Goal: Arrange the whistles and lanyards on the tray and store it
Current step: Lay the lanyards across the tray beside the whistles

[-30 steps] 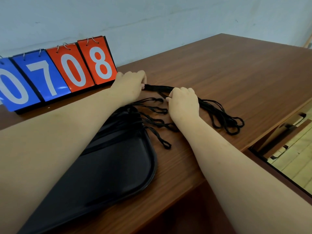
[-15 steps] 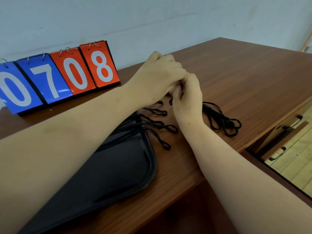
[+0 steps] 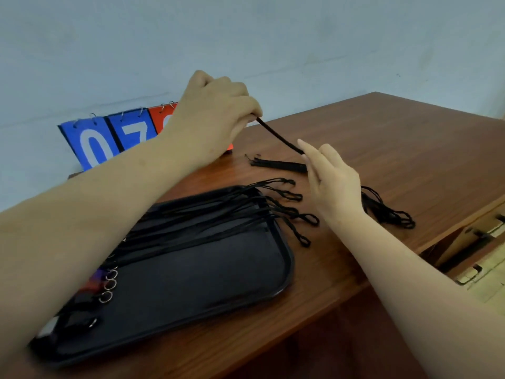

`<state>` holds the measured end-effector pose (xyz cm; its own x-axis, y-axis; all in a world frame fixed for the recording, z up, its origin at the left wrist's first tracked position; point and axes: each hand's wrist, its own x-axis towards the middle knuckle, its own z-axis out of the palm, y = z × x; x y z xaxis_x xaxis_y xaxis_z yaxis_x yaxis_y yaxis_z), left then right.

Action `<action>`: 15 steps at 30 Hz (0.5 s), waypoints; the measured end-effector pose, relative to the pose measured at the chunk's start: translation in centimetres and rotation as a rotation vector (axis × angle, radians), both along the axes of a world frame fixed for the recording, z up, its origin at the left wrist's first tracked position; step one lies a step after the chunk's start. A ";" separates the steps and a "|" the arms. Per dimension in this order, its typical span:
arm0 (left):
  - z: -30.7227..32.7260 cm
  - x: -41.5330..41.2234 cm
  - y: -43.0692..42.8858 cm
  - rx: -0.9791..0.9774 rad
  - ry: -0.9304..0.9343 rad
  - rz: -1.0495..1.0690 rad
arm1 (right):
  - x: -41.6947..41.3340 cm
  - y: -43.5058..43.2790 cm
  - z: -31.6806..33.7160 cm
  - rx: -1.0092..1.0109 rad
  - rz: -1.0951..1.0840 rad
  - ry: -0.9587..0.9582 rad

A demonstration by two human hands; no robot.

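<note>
The black tray (image 3: 285,269) on the desk (image 3: 396,149) held a row of lanyards (image 3: 202,222), loops spilling over its far rim, with blurred whistles (image 3: 93,281) at its near end. Beyond the tray, our left grip (image 3: 216,116) curled tight round one end of a taut lanyard (image 3: 278,138). Its other end met our right grip (image 3: 334,184), fingers nearly straight. We could not tell whether that grip pinched it.

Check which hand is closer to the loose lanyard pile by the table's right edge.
Right. The right hand sits just left of the loose lanyard pile, wrist overlapping it. The left hand is raised far to the left, pinching a lanyard strand.
</note>
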<state>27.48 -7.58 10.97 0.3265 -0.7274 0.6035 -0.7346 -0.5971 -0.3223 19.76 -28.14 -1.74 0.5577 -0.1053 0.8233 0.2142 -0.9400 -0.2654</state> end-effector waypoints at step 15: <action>2.6 -7.0 17.1 -0.331 0.220 0.134 | -2.2 6.4 9.0 -0.287 0.011 -0.100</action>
